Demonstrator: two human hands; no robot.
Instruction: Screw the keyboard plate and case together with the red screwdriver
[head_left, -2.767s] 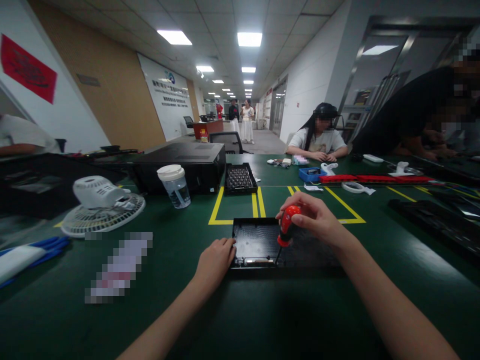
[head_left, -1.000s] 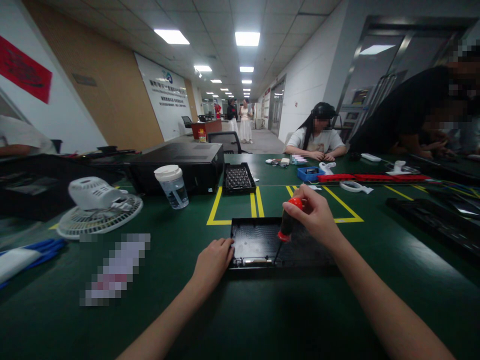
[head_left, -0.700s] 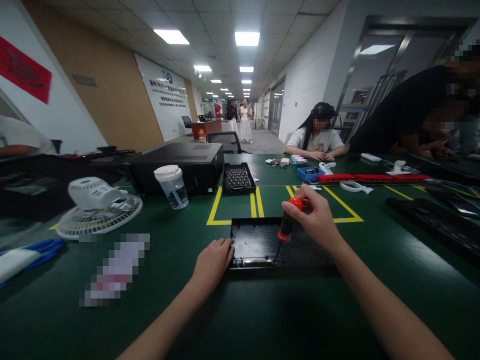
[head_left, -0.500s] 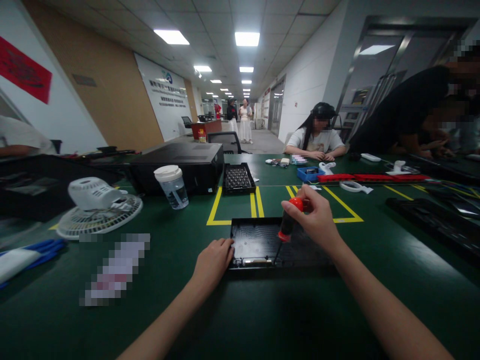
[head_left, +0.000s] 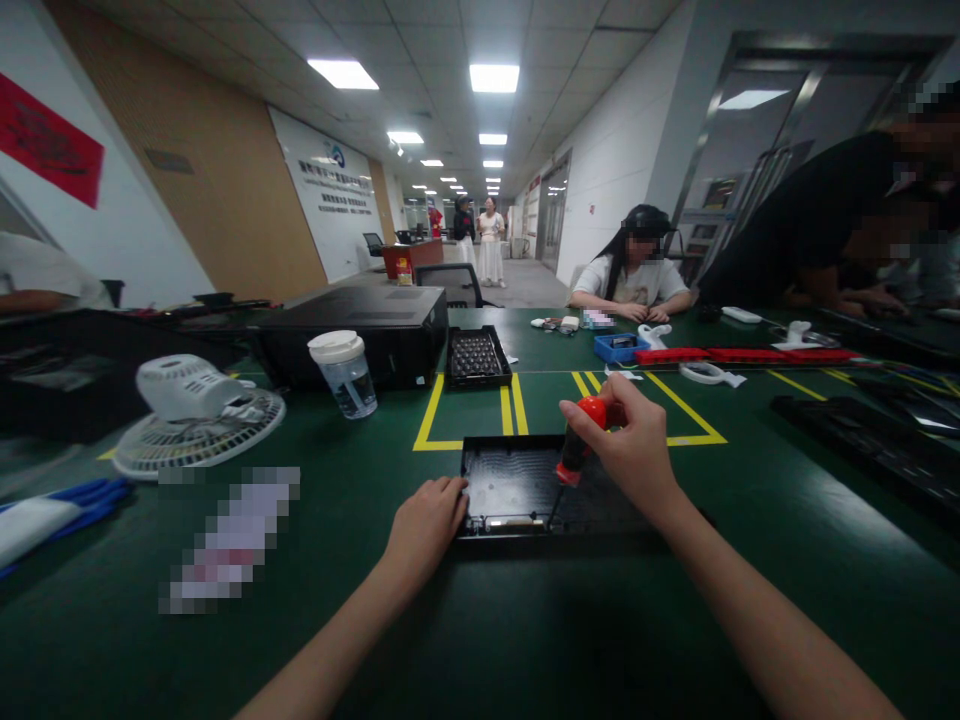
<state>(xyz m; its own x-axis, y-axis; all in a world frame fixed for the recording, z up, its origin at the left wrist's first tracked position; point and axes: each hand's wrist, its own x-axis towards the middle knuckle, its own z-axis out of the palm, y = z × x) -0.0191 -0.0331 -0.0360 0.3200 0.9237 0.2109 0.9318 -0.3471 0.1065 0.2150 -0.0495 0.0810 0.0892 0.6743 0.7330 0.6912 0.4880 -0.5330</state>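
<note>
A shallow black rectangular panel with raised edges lies on the green table in front of me. My right hand grips a red-and-black screwdriver by its handle. The screwdriver leans slightly, its shaft pointing down to the panel's near edge, beside a light metallic strip. Whatever lies under the tip is too small to make out. My left hand is closed on the panel's left edge, with the fingertips at the rim. My right hand and forearm hide part of the panel's right side.
Beyond the panel stand a black tray, a lidded clear cup and a large black case. A white fan lies at left. A blue box and a white tape roll are farther right. A person sits opposite.
My right hand has shifted very slightly on the screwdriver handle, its wrist turning a little. The screwdriver tip, the panel and my left hand stay in place.
</note>
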